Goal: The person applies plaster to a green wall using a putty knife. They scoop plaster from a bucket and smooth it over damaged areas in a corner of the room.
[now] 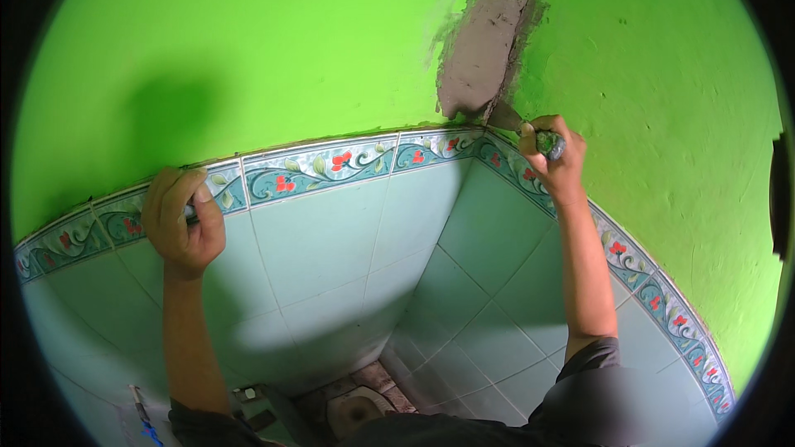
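My right hand [559, 157] is wrapped round the handle of a putty knife [507, 117]. The handle's rounded end is dark with green on it. Its flat blade meets the wall at the corner, by the lower end of a patch of grey-brown mortar [483, 50]. That patch runs up the corner and is smooth in the middle, ragged at its edges. To the left, my left hand [184, 219] rests with curled fingers against the flowered border tiles [319, 167]. A bit of something greyish shows between its thumb and fingers; I cannot make out what it is.
Bright green painted walls [273, 41] meet at the corner above pale turquoise tiles [319, 240]. Far below are a squat toilet [358, 410] and a ledge with small items [251, 397]. A pipe or tap with a blue part [145, 418] is at lower left.
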Action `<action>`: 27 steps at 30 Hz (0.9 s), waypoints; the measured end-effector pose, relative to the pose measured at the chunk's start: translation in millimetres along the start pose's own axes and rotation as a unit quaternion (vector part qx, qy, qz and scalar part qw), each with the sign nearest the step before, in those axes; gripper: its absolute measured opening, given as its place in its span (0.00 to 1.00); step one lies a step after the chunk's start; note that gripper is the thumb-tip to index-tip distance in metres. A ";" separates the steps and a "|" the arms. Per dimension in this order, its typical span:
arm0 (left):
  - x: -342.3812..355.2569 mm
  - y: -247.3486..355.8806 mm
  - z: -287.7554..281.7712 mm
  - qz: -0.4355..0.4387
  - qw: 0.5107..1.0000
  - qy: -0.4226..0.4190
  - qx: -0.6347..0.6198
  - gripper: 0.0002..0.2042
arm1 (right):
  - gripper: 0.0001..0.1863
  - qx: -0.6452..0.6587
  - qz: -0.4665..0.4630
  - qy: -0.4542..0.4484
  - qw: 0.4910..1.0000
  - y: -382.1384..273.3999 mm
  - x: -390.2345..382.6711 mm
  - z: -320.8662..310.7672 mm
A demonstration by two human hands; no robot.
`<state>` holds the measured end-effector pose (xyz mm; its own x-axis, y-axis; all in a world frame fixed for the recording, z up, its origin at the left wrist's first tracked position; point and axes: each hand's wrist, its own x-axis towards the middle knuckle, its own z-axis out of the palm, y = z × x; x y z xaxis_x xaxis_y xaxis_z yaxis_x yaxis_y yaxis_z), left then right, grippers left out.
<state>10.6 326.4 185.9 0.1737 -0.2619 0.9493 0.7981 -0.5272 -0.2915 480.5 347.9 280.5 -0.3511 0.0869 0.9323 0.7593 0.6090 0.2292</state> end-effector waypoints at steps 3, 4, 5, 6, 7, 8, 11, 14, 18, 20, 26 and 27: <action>1.0 -0.5 -0.6 0.003 1.000 -0.001 -0.006 0.08 | 0.09 -0.015 -0.012 -0.008 1.000 -2.0 -1.6 -2.1; -1.3 -1.3 -1.3 0.002 1.000 -0.001 -0.006 0.08 | 0.09 -0.015 -0.012 -0.009 1.000 -0.4 -2.2 -1.5; -5.2 -2.6 -2.3 -0.011 1.000 -0.012 -0.016 0.08 | 0.09 -0.021 -0.017 -0.018 0.999 2.3 -3.6 0.0; -7.4 -3.5 -3.2 -0.023 0.999 -0.022 -0.027 0.07 | 0.09 -0.027 -0.022 -0.026 0.999 4.0 -4.8 1.2; -6.5 -3.4 -2.9 -0.024 0.999 -0.021 -0.027 0.07 | 0.09 -0.027 -0.023 -0.026 0.999 4.8 -5.8 1.7; -4.3 -2.8 -2.0 -0.018 0.999 -0.011 -0.027 0.08 | 0.10 -0.022 -0.023 -0.041 0.999 5.3 -6.9 1.9; 0.1 -1.2 0.2 -0.007 1.000 0.005 -0.028 0.08 | 0.12 -0.020 -0.019 -0.063 0.998 5.9 -10.8 2.9; 1.9 -0.9 1.6 0.000 0.999 0.009 -0.031 0.09 | 0.13 -0.027 -0.018 -0.067 0.997 7.9 -16.1 5.9; 2.2 -1.5 0.4 0.004 0.999 0.006 -0.031 0.09 | 0.14 -0.033 -0.032 -0.051 0.998 -2.2 -14.9 14.7; 0.7 -2.7 -0.3 0.000 0.999 0.005 -0.036 0.09 | 0.15 -0.012 -0.019 -0.048 0.999 -6.3 -16.8 12.4; 0.0 -1.3 -1.7 -0.013 0.999 -0.003 -0.043 0.09 | 0.18 -0.039 -0.013 -0.033 0.999 -2.3 -7.3 -3.0; 0.9 -1.3 -0.7 -0.010 0.999 -0.001 -0.046 0.09 | 0.19 -0.068 -0.011 -0.037 0.997 -0.2 -4.9 -4.1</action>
<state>9.4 326.3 187.1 0.1595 -0.2495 0.9551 0.7456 -0.6036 -0.2822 484.3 344.1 277.1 -0.4039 0.1360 0.9047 0.8166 0.4993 0.2895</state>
